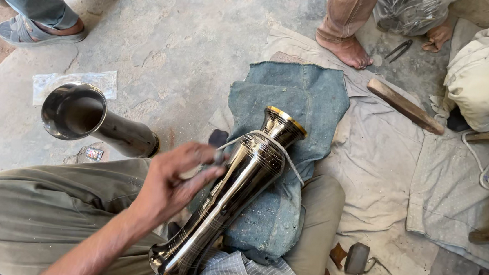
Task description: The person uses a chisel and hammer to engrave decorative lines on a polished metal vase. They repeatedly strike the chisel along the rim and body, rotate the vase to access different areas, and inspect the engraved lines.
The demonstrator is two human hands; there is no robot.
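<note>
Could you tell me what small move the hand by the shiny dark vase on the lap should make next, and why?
Probably bring the left hand down onto the vase body to steady it. The vase lies tilted across the lap on the blue cloth, a white cord looped round its neck, and the fingers sit beside it, seemingly pinching the cord, without a firm grip. The right hand is out of view.

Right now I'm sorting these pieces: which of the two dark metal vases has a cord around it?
The long vase lying across the lap on the blue cloth, gold-rimmed, with a white cord looped near its neck. The left hand touches it. The other vase on the floor has none.
</note>
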